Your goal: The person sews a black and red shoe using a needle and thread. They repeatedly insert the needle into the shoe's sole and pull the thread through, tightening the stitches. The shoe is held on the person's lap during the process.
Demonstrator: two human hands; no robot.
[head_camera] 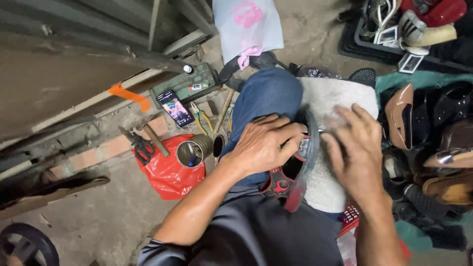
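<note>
A black and red shoe (288,182) lies on my lap, over my blue trouser knee (266,93) and a pale grey cloth (322,187). My left hand (266,143) is closed over the shoe's upper edge and grips it. My right hand (357,155) is blurred, fingers spread, right beside the shoe's rim; a thin metal tool (322,131) shows between the hands, and I cannot tell whether the right hand holds it.
On the ground to my left lie a red plastic bag (165,172), an open tin can (193,150), pliers (199,116), a hammer (155,140), a phone (175,108) and a green box (189,84). Several shoes (433,143) pile up on the right.
</note>
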